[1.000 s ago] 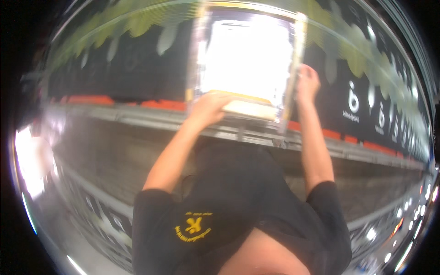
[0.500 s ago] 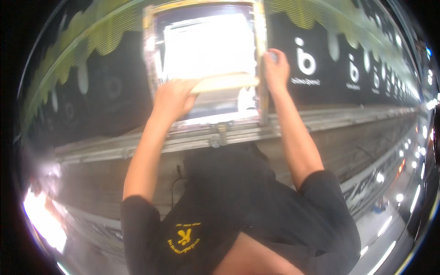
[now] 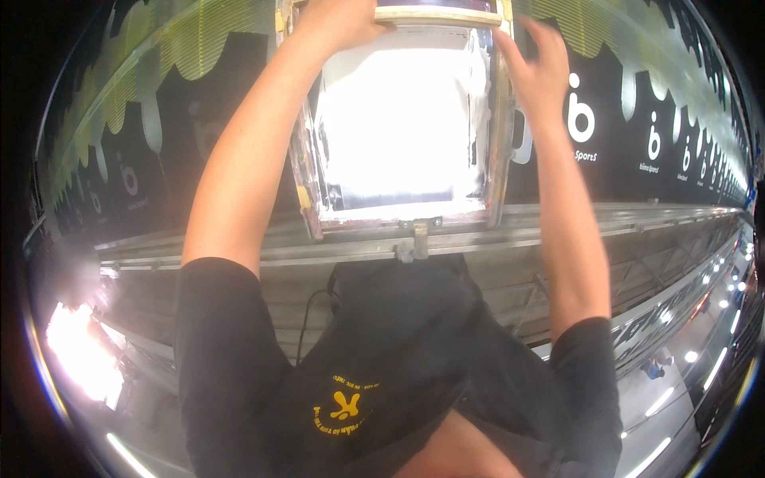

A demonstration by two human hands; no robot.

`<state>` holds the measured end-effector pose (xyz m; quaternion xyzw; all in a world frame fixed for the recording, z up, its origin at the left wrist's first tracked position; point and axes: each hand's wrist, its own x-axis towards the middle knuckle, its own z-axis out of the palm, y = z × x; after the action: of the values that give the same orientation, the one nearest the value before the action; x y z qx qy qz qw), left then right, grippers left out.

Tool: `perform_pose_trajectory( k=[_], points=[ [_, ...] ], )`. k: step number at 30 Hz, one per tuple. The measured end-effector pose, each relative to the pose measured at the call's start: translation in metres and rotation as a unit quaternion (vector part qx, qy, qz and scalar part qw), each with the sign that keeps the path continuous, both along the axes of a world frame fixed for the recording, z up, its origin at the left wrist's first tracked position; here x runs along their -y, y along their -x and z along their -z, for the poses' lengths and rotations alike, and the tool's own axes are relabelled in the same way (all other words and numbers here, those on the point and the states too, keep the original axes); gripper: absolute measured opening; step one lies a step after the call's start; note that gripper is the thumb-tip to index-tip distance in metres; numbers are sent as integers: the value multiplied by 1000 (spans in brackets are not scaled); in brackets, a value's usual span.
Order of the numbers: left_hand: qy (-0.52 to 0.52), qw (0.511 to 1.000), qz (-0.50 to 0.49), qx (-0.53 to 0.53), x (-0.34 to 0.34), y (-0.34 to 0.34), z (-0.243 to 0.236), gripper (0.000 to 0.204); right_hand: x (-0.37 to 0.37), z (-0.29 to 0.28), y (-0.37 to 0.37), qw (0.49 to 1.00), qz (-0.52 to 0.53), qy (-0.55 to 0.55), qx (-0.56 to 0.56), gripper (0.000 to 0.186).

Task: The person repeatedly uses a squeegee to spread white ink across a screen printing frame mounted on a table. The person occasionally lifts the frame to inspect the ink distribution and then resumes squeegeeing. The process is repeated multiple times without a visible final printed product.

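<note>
A screen-printing frame [image 3: 501, 135] lies in front of me, with a bright white area [image 3: 402, 119] inside its rim. At its far end, a pale squeegee [image 3: 440, 16] spans much of the frame's width. My left hand [image 3: 339, 25] is closed round the left part of the squeegee; its upper edge runs out of the picture. My right hand [image 3: 543, 70] is by the frame's far right side, thumb and fingers apart, the thumb close to the squeegee's right end. Whether that thumb touches it I cannot tell.
Black pieces with white prints [image 3: 649, 151] and yellow-green patterned edges stretch along the long table to both sides. A metal rail [image 3: 335, 252] with a clamp [image 3: 414, 241] runs along the near edge. A dark cable [image 3: 305, 319] hangs below it. Bright glare [image 3: 84, 350] stands at lower left.
The squeegee in my left hand has gone from the near part of the frame to its far end. My right hand has moved farther away along the right side, its fingers spreading.
</note>
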<state>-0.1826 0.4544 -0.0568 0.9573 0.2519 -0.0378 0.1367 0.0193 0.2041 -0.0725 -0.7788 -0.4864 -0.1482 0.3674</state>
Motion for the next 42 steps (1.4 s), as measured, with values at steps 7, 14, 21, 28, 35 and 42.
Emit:
perform_pose_trajectory(
  k=[7,14,21,28,35,42],
  points=[
    [-12,998,-63,21,23,6,-12,46,-82,-19,11,922,-109,367,-52,48],
    [54,996,-52,-39,161,100,7,38,70,8,104,949,-119,288,45,30],
    [41,996,-36,72,271,171,-1,29,179,-3,170,960,-153,236,20,31],
    [128,990,-42,-48,170,109,-34,33,88,-43,103,933,-184,308,4,40],
    [33,999,-22,-28,35,7,-28,40,-65,-36,14,916,-101,388,-1,43],
    [32,997,-71,-27,71,23,-8,41,-25,-2,36,933,-80,351,19,45]
  ],
)
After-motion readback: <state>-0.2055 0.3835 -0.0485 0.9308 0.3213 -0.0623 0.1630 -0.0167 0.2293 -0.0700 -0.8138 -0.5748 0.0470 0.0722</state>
